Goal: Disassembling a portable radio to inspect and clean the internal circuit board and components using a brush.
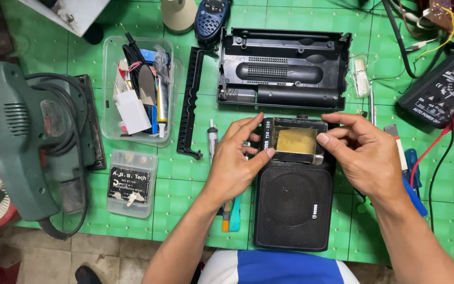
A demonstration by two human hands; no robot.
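A person stands over a green cutting mat (185,194) that covers the workbench, its near edge running just in front of their body. Both hands meet at the middle of the mat on a black radio front (293,208) that lies flat with its round speaker grille toward the person. The left hand (236,160) grips the left side of the clear dial window (296,141) at the radio's top, thumb on its lower corner, fingers curled over the upper edge. The right hand (361,152) holds the right side, thumb pressed to the window's face. Both forearms angle inward from the near edge. Just beyond the hands lies the empty black back shell (282,68). A clear plastic tub of small parts (138,89) and a green power sander (27,142) crowd the left; a black multimeter (447,84) with a red lead sits at the right, leaving bare mat only near the radio's sides.
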